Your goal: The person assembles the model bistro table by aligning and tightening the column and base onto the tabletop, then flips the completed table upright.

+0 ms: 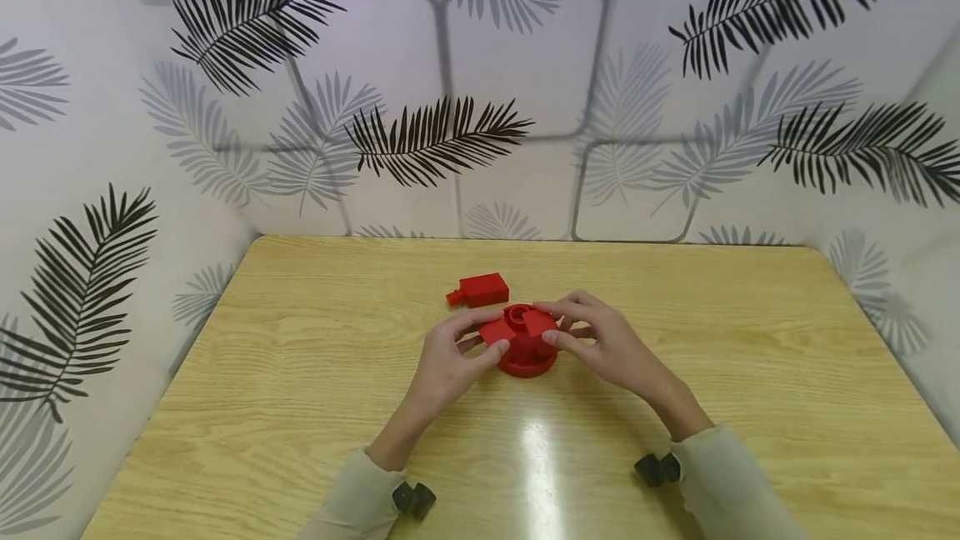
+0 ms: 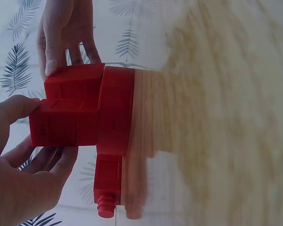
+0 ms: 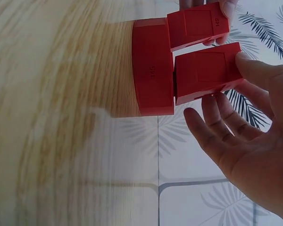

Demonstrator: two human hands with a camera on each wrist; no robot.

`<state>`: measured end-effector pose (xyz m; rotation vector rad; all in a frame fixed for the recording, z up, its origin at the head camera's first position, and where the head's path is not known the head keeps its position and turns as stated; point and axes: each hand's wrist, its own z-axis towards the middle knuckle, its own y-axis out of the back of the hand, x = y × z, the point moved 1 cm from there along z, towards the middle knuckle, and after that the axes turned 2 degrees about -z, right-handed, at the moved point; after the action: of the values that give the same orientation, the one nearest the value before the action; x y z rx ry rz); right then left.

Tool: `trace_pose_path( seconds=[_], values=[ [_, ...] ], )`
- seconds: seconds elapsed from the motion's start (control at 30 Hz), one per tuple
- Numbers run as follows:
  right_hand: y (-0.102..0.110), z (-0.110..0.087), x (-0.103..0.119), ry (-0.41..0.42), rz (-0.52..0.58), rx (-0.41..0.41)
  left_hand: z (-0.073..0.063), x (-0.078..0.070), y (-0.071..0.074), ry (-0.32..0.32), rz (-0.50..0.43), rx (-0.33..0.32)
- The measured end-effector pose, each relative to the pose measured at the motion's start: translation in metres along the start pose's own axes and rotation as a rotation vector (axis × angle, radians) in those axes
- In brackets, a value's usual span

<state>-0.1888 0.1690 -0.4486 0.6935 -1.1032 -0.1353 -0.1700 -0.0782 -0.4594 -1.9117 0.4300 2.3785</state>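
Observation:
A red round base (image 1: 527, 367) stands on the table, with a ring-shaped socket in the middle of its top. My left hand (image 1: 444, 363) pinches the left red block (image 2: 63, 123), thumb in front and fingers behind. On the other side, my right hand (image 1: 613, 346) pinches a matching red block (image 3: 207, 73) by its outer end. Both blocks stand on the base side by side. In the right wrist view a thin dark line shows between the right block and the base. Embossed numbers mark the pieces.
Behind the base lies a red bottle-shaped piece (image 1: 483, 290), its ridged neck pointing left. The wood-grain table (image 1: 300, 407) meets a leaf-patterned wall covering (image 1: 517, 190) at its back edge. Dark devices (image 1: 657, 469) sit at both sleeve cuffs.

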Motion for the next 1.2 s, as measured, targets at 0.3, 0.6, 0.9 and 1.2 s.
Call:
trace_pose_path(
  seconds=[0.3,0.6,0.9,1.2],
  values=[
    [-0.005,0.001,-0.001,-0.018,0.035,-0.043,-0.002,0.002,0.000,0.011,-0.011,-0.013],
    [-0.010,0.005,-0.001,-0.013,-0.051,-0.055,-0.004,0.004,-0.001,0.002,-0.004,-0.010],
    [-0.001,0.000,-0.005,-0.033,-0.061,-0.093,-0.003,0.003,-0.001,0.001,-0.023,-0.001],
    [0.006,-0.004,-0.007,-0.084,0.054,-0.115,0.000,0.001,0.000,-0.010,-0.023,-0.015]
  ],
)
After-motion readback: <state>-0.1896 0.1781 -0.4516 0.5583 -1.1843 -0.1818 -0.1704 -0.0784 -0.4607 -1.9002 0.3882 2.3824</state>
